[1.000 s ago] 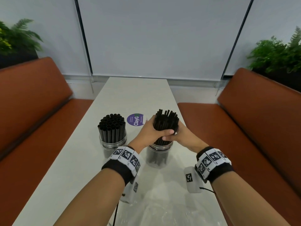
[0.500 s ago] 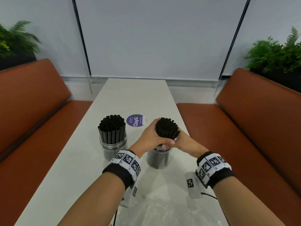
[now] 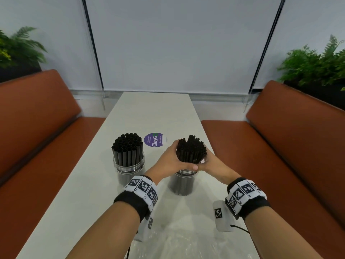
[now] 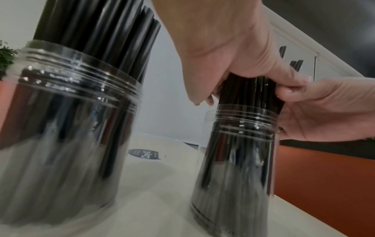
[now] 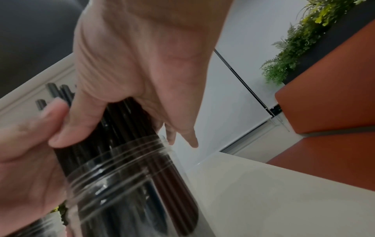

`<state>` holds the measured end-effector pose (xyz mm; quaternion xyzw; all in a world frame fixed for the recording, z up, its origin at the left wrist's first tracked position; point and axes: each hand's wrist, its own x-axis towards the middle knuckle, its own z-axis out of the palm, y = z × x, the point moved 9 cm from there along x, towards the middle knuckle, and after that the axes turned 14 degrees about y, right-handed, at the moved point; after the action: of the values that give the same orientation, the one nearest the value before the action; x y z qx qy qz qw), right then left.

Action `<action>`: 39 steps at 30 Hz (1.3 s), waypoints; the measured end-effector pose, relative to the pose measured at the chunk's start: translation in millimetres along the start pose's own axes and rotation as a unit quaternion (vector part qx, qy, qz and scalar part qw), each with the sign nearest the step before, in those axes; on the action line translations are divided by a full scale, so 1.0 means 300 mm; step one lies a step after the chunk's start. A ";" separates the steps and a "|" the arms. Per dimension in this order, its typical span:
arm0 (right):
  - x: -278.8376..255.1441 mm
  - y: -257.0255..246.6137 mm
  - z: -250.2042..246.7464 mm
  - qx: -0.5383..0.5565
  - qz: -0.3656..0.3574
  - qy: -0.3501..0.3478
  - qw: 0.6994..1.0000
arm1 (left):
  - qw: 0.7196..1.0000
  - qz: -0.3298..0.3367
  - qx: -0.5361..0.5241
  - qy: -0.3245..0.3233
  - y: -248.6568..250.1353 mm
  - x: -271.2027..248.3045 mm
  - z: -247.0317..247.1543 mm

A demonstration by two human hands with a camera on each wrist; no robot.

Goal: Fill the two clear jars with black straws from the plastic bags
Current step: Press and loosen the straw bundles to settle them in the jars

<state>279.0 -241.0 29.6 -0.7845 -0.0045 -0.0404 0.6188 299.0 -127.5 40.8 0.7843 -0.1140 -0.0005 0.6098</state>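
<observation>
purple sticker (image 3: 154, 139), orange benches (image 3: 291, 139), ferns (image 3: 315, 62)

Two clear jars stand upright on the bench. The left jar (image 3: 128, 166) is packed with level black straws (image 3: 127, 148); the right jar (image 3: 182, 184) holds a looser bundle (image 3: 191, 151) — tops uneven, both hands wrapped around it.

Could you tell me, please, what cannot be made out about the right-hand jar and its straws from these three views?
- Head view: the left hand and right hand wrap the straw bundle, hiding its middle and the jar's mouth.
- Left wrist view: blur and glare on the jar hide whether the straws reach the bottom.
- Right wrist view: the lower edge cuts off the jar's base.
- The straws are too many to count.
</observation>
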 end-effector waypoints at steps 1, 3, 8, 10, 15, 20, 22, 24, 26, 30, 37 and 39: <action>0.003 -0.008 0.002 0.003 0.000 -0.001 1.000 | 1.000 0.000 0.002 -0.010 -0.002 0.000 0.001; 0.001 -0.020 0.013 0.005 0.004 -0.006 1.000 | 0.999 0.005 0.014 -0.031 0.000 -0.006 0.010; 0.003 -0.036 0.027 0.015 -0.005 0.032 0.999 | 0.993 0.051 0.101 -0.036 0.022 -0.014 0.032; 0.005 -0.044 0.023 0.031 -0.012 0.065 0.997 | 0.991 0.054 0.116 -0.025 0.028 -0.010 0.029; 0.015 -0.101 -0.003 0.084 -0.041 0.116 0.989 | 0.993 0.063 0.100 0.021 0.075 0.010 -0.004; 0.006 -0.089 -0.018 0.119 -0.037 0.119 0.985 | 0.993 0.073 0.091 0.005 0.094 0.003 -0.001; -0.010 -0.048 -0.013 0.098 -0.019 0.098 0.990 | 0.993 0.064 0.100 -0.024 0.069 -0.016 0.018; -0.027 -0.019 -0.008 0.077 -0.009 0.074 0.994 | 0.993 0.047 0.097 -0.046 0.033 -0.026 0.029; -0.036 -0.012 -0.011 0.074 -0.011 0.063 0.995 | 0.994 0.036 0.085 -0.052 0.007 -0.025 0.031; -0.030 -0.028 -0.017 0.078 -0.020 0.066 0.995 | 0.996 0.029 0.074 -0.044 -0.008 -0.012 0.031; -0.032 -0.031 -0.008 0.089 -0.012 0.057 0.994 | 0.989 0.053 0.137 -0.013 -0.018 -0.001 0.039; -0.030 -0.035 -0.004 0.093 -0.008 0.055 0.994 | 0.988 0.055 0.142 0.017 -0.015 0.008 0.024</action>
<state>269.4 -239.5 39.5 -0.7201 0.0189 -0.0877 0.6880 301.2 -133.7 34.9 0.8552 -0.1458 0.0627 0.4933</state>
